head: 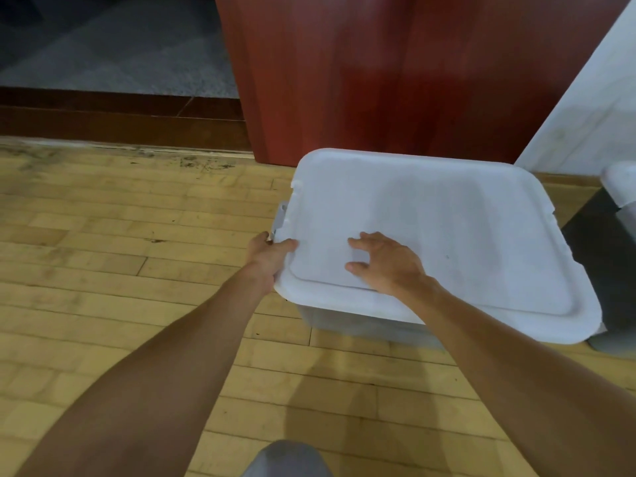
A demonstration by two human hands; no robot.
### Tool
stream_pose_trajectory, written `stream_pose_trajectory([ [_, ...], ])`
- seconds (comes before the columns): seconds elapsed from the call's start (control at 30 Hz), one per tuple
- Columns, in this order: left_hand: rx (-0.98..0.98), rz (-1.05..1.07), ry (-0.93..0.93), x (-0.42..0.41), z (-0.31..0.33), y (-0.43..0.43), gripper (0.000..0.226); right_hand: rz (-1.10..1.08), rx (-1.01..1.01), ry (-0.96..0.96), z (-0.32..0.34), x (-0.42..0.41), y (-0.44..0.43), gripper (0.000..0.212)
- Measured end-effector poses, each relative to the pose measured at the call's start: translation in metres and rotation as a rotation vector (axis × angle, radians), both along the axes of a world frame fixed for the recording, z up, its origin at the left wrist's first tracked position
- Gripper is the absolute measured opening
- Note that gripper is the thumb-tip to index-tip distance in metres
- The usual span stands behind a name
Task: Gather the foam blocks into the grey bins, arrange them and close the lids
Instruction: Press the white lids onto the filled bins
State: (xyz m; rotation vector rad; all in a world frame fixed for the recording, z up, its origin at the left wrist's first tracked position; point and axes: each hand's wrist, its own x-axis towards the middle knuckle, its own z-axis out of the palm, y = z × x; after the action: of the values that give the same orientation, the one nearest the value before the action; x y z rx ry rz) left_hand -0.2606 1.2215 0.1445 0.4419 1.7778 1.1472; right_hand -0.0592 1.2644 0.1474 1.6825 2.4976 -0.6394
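Looks like the lid-closing step. Gripping the lid point(447, 235) at its near left corner with the left hand point(268, 259), thumb on top, fingers curled under the edge. Pressing down on top with the right hand point(385, 263), fingers spread and bent, holding nothing. Resting on the bin point(344, 320), maybe not clicked down yet. No blocks to see; likely inside.

Next, probably: line up the corners, push down, snap the latch point(281, 215) on the bin's left.

Smooth white plastic, flat, with round corners and a raised rim. Under the bin, wood floor point(103, 235). Behind the bin, shiny red door point(378, 80). Right of the bin, another bin point(605, 256).
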Motion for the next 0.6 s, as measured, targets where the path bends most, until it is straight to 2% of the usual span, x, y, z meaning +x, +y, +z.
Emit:
stream_pose_trajectory([
  [0.1, -0.075, 0.030, -0.110, -0.004, 0.003, 0.001, 0.082, 0.009, -0.012, 0.005, 0.004, 0.000, -0.002, 0.058],
  [0.17, -0.105, 0.019, -0.204, -0.011, 0.003, 0.002, 0.077, 0.018, -0.007, 0.000, 0.005, 0.000, -0.002, 0.058],
  [0.27, -0.007, 0.051, -0.209, -0.010, -0.001, 0.003, 0.082, 0.018, 0.000, -0.006, 0.005, -0.001, -0.001, 0.057],
  [0.33, 0.084, 0.054, -0.114, -0.008, -0.005, 0.002, 0.085, 0.021, 0.002, -0.012, 0.005, -0.001, -0.001, 0.057],
  [0.6, 0.179, -0.234, 0.426, -0.010, -0.007, 0.008, 0.047, 0.017, -0.015, 0.003, 0.006, -0.002, -0.001, 0.059],
])
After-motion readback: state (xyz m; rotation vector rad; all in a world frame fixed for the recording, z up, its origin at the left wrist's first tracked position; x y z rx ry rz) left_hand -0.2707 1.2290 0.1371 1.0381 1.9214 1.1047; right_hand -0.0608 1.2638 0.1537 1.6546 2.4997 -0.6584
